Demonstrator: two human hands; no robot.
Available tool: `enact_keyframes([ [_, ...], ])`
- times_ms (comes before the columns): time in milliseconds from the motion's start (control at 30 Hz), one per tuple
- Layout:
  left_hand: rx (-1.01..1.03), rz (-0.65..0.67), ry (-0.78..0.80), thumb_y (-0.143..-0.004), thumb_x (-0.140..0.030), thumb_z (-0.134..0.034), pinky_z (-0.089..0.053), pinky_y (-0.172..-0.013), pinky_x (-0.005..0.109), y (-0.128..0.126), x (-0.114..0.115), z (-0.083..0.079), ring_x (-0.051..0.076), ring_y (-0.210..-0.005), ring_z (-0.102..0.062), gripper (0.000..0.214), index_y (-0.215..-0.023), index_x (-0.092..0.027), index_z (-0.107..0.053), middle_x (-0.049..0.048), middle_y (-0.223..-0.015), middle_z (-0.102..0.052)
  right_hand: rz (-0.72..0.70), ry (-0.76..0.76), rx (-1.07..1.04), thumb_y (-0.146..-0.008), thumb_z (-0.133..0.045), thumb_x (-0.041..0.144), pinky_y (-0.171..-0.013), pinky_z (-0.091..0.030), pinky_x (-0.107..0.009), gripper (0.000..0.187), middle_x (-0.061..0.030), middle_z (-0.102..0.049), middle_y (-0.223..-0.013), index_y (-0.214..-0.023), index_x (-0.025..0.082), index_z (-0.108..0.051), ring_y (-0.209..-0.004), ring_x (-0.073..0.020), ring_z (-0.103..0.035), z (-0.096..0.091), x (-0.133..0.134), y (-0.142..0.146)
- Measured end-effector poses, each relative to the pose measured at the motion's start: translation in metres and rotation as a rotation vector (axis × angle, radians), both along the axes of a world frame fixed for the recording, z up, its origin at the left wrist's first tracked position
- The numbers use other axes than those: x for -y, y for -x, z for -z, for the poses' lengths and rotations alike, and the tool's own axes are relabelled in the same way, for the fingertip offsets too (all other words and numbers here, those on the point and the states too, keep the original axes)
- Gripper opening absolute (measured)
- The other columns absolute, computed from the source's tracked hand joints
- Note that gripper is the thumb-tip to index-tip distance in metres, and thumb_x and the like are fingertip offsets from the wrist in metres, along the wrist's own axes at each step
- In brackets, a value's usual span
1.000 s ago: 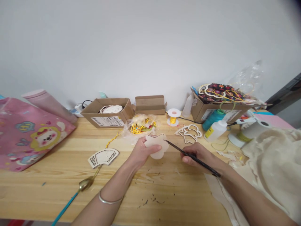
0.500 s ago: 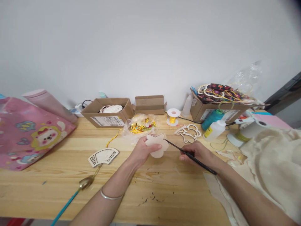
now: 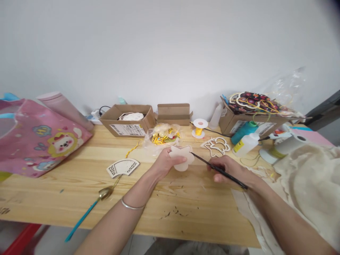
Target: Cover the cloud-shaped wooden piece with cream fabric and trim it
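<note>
My left hand (image 3: pixel 165 163) is closed round a pale flower-shaped wooden piece (image 3: pixel 182 158), held just above the wooden table (image 3: pixel 79 184). My right hand (image 3: pixel 228 169) pinches a thin dark brush (image 3: pixel 219 170), its tip touching the right edge of the flower piece. A silver bangle (image 3: pixel 132 205) circles my left wrist.
A fan-shaped wooden cutout (image 3: pixel 123 167) and a gold spoon with a teal handle (image 3: pixel 87 210) lie left. Cardboard boxes (image 3: pixel 128 120), a bag of yellow cord (image 3: pixel 162 138), a thread spool (image 3: pixel 199 128), a wooden outline piece (image 3: pixel 216 146), a white bottle (image 3: pixel 245 145), cream cloth (image 3: pixel 308 187) and a pink bag (image 3: pixel 39 141) ring the table.
The view shifted, so everything sits slightly higher and to the right. Both hands keep the same grips; the brush tip stays at the flower piece.
</note>
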State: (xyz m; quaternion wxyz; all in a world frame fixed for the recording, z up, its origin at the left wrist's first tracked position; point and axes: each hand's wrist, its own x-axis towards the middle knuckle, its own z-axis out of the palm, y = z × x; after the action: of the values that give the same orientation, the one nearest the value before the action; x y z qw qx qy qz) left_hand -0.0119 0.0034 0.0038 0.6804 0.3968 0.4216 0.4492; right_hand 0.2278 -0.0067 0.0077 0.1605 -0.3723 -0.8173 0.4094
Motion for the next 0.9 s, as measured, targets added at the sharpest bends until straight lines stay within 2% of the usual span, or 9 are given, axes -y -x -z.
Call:
enact_keyframes([
  [167, -0.005, 0.007, -0.001, -0.045, -0.019, -0.079, -0.046, -0.063, 0.029, 0.001, -0.001, 0.001, 0.018, -0.066, -0.061, 0.046, -0.087, -0.010, -0.063, 0.0061, -0.076, -0.068, -0.004, -0.019, 0.010, -0.069, -0.049, 0.063, -0.044, -0.021, -0.020, 0.050, 0.0050, -0.036, -0.056, -0.079, 0.015, -0.055, -0.050, -0.0083, -0.030, 0.000, 0.000, 0.001],
  [367, -0.024, 0.022, 0.000, -0.046, -0.019, -0.079, -0.046, -0.061, 0.029, 0.001, 0.000, 0.000, 0.017, -0.065, -0.061, 0.046, -0.087, -0.010, -0.063, 0.0064, -0.075, -0.068, 0.034, -0.091, 0.090, -0.074, -0.050, 0.056, -0.044, -0.021, -0.020, 0.042, 0.0051, -0.036, -0.053, -0.074, 0.015, -0.056, -0.049, -0.0079, -0.030, -0.005, 0.000, 0.005],
  [500, -0.038, 0.045, -0.006, -0.045, -0.019, -0.079, -0.046, -0.061, 0.029, 0.001, 0.000, 0.001, 0.018, -0.065, -0.062, 0.046, -0.087, -0.009, -0.063, 0.0072, -0.074, -0.068, 0.045, -0.078, 0.110, -0.076, -0.048, 0.054, -0.044, -0.021, -0.019, 0.042, 0.0048, -0.036, -0.053, -0.064, 0.014, -0.054, -0.049, -0.0073, -0.030, -0.005, -0.001, 0.005],
  [700, -0.029, 0.096, -0.019, -0.047, -0.019, -0.079, -0.046, -0.060, 0.029, 0.001, 0.000, 0.001, 0.019, -0.064, -0.062, 0.043, -0.086, -0.010, -0.064, 0.0059, -0.072, -0.068, 0.044, -0.095, 0.115, -0.075, -0.048, 0.055, -0.043, -0.021, -0.019, 0.044, 0.0042, -0.036, -0.051, -0.061, 0.014, -0.054, -0.049, -0.0076, -0.031, -0.009, -0.001, 0.006],
  [900, -0.042, 0.077, -0.005, -0.045, -0.017, -0.079, -0.045, -0.060, 0.028, 0.002, 0.000, 0.002, 0.017, -0.063, -0.061, 0.041, -0.083, -0.011, -0.065, 0.0047, -0.071, -0.068, 0.056, -0.080, 0.121, -0.074, -0.050, 0.056, -0.044, -0.023, -0.019, 0.045, 0.0042, -0.038, -0.050, -0.059, 0.014, -0.054, -0.049, -0.0078, -0.032, -0.014, -0.001, 0.008],
])
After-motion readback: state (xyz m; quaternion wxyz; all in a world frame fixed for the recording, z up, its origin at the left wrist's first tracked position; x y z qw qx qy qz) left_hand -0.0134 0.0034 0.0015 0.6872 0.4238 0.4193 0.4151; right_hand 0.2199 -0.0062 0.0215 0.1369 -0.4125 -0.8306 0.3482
